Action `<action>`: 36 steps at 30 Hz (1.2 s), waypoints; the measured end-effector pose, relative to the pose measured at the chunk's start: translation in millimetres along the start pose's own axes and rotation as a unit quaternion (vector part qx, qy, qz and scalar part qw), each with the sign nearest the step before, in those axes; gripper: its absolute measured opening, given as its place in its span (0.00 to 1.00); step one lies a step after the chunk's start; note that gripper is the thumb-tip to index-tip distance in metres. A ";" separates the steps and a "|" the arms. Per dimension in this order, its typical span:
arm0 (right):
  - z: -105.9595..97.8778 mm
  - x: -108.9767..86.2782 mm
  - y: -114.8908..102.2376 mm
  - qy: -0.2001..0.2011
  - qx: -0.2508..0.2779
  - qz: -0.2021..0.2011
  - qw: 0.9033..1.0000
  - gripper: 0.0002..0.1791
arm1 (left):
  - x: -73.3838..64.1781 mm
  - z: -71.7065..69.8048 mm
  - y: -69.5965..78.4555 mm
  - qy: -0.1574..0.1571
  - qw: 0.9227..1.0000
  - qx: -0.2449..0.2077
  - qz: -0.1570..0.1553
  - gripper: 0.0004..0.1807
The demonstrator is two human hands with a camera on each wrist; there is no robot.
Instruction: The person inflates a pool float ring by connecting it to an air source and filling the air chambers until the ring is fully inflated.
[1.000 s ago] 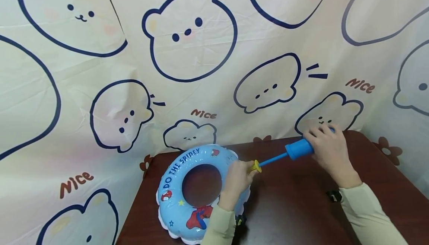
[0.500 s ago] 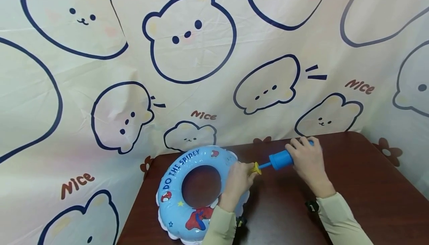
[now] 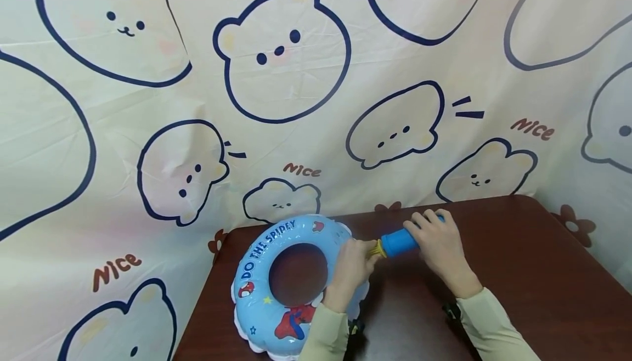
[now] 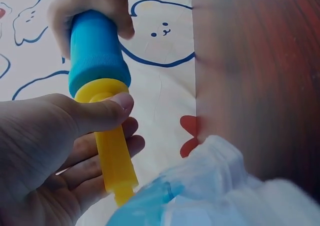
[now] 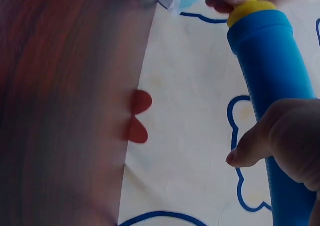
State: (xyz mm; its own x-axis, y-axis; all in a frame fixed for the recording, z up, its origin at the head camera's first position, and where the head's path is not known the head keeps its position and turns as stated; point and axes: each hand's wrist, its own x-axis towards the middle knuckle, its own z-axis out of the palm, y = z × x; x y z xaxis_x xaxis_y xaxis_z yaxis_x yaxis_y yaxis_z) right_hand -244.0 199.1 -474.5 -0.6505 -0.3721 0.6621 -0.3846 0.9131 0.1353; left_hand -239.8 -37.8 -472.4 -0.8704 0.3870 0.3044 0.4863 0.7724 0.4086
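Observation:
A blue inflatable swim ring [image 3: 254, 278] with printed lettering and a red figure stands on the left part of the table. My left hand [image 3: 348, 270] is over its right side and grips the yellow nozzle end [image 4: 116, 156] of a hand pump; in the left wrist view the thumb lies across it, and its tip reaches the ring's clear plastic. My right hand [image 3: 439, 246] is wrapped round the blue pump barrel [image 5: 272, 61]. Barrel and yellow flange are together, with no blue rod showing between them. The valve itself is hidden.
The dark wooden table [image 3: 518, 268] extends to the right and front. Behind it hangs a pale cloth [image 3: 395, 70] printed with bear outlines, close to the table's back edge. A black strap piece [image 3: 451, 311] sits at the right wrist.
My right hand has moved left with the blue barrel, sliding it over the rod up to the yellow flange. The left hand and the ring have stayed nearly still.

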 end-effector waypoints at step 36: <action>3.0 0.2 -12.6 0.006 -0.026 -0.013 1.000 0.34 | -1.9 3.2 1.9 0.023 0.999 0.036 0.028 0.13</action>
State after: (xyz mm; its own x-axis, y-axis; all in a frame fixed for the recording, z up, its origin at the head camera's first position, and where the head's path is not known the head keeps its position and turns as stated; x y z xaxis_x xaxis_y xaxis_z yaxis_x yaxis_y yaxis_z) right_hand -241.2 187.0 -478.3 -0.6329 -0.3939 0.6665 -0.3664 0.9108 0.1903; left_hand -237.4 -35.5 -475.0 -0.8367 0.4081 0.3652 0.5259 0.7847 0.3281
